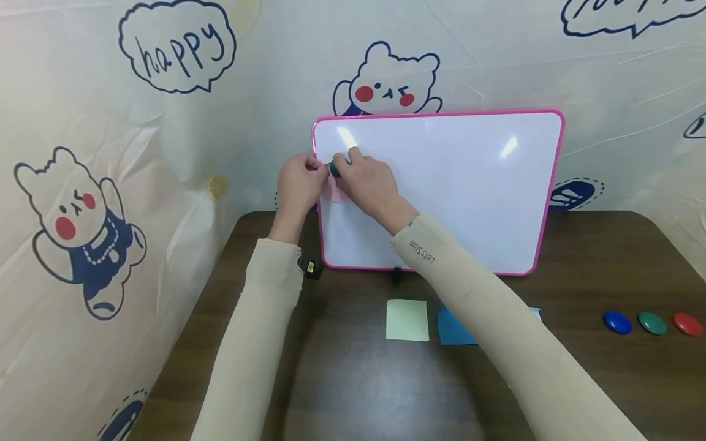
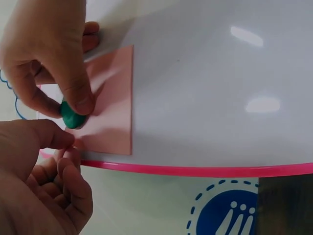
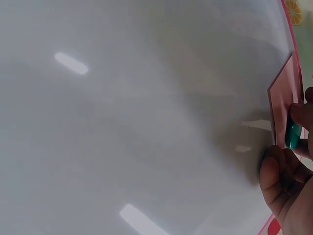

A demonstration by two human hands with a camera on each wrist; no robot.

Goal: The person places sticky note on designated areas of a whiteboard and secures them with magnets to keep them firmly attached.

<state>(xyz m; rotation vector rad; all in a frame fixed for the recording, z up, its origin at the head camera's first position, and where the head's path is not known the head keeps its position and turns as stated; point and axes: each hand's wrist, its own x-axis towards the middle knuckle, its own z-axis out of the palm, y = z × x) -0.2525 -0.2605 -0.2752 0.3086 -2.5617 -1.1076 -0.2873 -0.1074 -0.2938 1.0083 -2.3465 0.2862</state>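
My right hand (image 1: 371,184) pinches a round green magnet (image 2: 73,116) between thumb and index finger, over the upper left corner of a pink sticky note (image 2: 113,105). That note lies against the whiteboard (image 1: 452,196) near its left edge. Beside the magnet, my left hand (image 1: 298,187) pinches the note's corner with thumb and fingertips, at the pink frame. In the right wrist view, the magnet (image 3: 293,133) and the note (image 3: 282,103) appear at the far right, partly covered by fingers. Whether the magnet touches the board through the note cannot be made out.
On the brown table (image 1: 353,392) lie a pale green note (image 1: 407,320) and a blue note (image 1: 455,327), the latter partly under my right sleeve. To the right sit a blue magnet (image 1: 617,322), another green magnet (image 1: 652,323) and a red magnet (image 1: 687,324).
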